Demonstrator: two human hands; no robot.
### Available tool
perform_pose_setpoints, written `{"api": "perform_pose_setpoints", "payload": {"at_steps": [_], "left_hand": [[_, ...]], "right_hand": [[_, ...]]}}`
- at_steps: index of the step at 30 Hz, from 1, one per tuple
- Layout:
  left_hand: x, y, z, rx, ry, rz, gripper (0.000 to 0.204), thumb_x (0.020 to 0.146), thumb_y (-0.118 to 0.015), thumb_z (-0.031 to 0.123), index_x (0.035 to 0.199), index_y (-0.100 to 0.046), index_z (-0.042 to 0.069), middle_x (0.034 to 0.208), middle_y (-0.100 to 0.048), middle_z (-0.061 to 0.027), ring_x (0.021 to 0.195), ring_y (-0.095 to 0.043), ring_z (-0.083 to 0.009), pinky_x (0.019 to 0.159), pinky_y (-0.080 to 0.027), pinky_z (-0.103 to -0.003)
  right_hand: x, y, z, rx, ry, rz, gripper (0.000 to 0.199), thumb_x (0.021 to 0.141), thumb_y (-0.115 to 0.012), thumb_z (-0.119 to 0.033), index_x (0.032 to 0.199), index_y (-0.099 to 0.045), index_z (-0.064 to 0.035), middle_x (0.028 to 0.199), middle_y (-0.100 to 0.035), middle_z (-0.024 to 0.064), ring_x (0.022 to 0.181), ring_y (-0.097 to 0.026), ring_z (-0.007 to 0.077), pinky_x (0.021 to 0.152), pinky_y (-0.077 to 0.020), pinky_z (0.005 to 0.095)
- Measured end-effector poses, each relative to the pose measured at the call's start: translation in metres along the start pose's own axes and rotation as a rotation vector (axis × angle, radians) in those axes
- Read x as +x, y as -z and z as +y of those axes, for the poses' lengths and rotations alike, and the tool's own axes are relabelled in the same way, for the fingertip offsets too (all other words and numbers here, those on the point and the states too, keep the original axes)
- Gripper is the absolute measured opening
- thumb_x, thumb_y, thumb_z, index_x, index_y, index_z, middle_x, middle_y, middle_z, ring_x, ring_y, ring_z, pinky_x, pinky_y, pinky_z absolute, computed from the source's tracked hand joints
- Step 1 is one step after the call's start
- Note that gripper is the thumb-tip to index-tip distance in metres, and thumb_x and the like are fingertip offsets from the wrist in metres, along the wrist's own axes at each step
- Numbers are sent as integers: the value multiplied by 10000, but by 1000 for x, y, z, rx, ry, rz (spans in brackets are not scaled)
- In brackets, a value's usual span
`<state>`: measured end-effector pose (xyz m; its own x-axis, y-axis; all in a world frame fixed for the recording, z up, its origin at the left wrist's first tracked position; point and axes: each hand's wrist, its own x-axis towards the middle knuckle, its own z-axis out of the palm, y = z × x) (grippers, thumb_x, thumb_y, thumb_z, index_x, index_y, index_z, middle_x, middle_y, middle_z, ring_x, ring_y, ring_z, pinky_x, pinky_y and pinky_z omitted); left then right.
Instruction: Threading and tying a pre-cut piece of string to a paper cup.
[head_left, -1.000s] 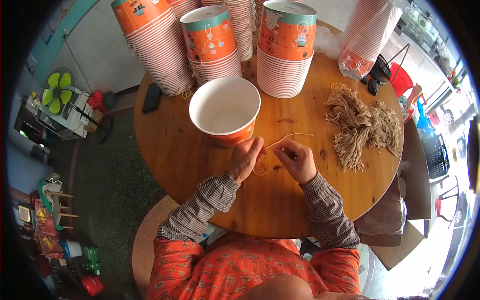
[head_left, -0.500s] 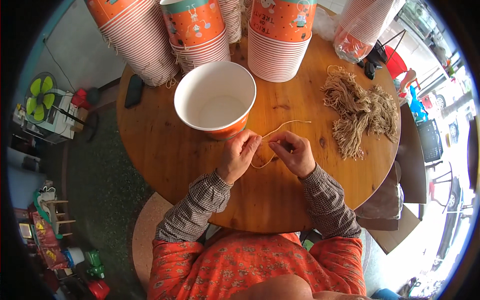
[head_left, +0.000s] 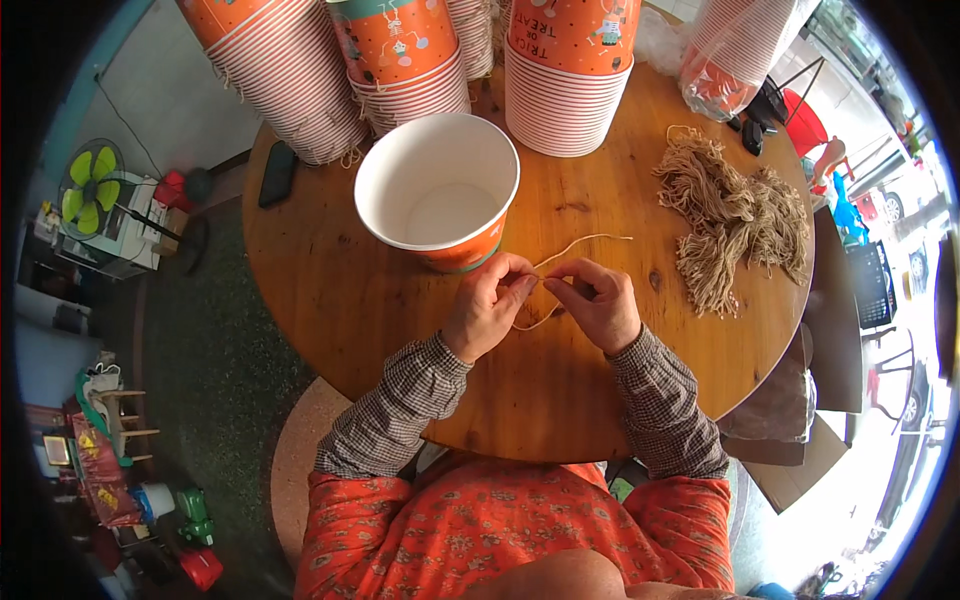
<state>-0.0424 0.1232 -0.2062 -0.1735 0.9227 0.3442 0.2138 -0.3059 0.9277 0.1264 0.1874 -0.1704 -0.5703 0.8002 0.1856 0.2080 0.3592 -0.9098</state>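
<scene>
A thin beige string [head_left: 583,242] runs between both hands over the round wooden table [head_left: 350,300]. My left hand [head_left: 487,305] pinches one part of it, fingers closed. My right hand [head_left: 598,303] pinches it a little to the right, and the free end trails off toward the upper right. A loop of the string hangs below the fingers. Just beyond my left hand stands a single open paper bucket [head_left: 437,190], white inside and orange outside, empty.
Tall stacks of orange paper buckets [head_left: 565,90] line the table's far edge. A heap of beige strings [head_left: 730,225] lies at the right. A dark phone [head_left: 277,173] rests near the left rim. A green fan [head_left: 85,190] stands on the floor at left.
Both hands stay together on the string, with small finger moves. The view has shifted, so the bucket and stacks sit higher and nearer the top edge.
</scene>
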Motion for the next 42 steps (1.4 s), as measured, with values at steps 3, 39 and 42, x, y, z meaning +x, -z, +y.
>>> {"api": "perform_pose_setpoints", "payload": {"at_steps": [3, 39, 42], "left_hand": [[0, 0, 1, -8, 2, -4, 66, 888, -603, 8, 933, -559, -11, 834, -591, -70, 730, -581, -125, 615, -489, -249], [-6, 1, 3, 60, 10, -16, 133, 937, -543, 117, 899, -575, -7, 709, -560, -37, 655, -529, -90, 589, -443, -264], [-6, 1, -2, 26, 9, -4, 107, 917, -569, 95, 897, -586, -9, 721, -580, -31, 660, -542, -93, 601, -452, -258]], "right_hand": [[0, -1, 2, 2, 1, 6, 111, 846, -688, -90, 929, -669, -20, 594, -589, 9, 517, -558, 42, 475, -431, 209], [-3, -15, 13, -19, 15, 105, 66, 814, -695, -44, 859, -669, -5, 549, -456, -41, 502, -379, 23, 451, -316, 214], [-3, -15, 9, -10, 21, 98, 79, 808, -692, -37, 876, -662, -8, 553, -431, -57, 505, -364, 21, 452, -299, 212]]}}
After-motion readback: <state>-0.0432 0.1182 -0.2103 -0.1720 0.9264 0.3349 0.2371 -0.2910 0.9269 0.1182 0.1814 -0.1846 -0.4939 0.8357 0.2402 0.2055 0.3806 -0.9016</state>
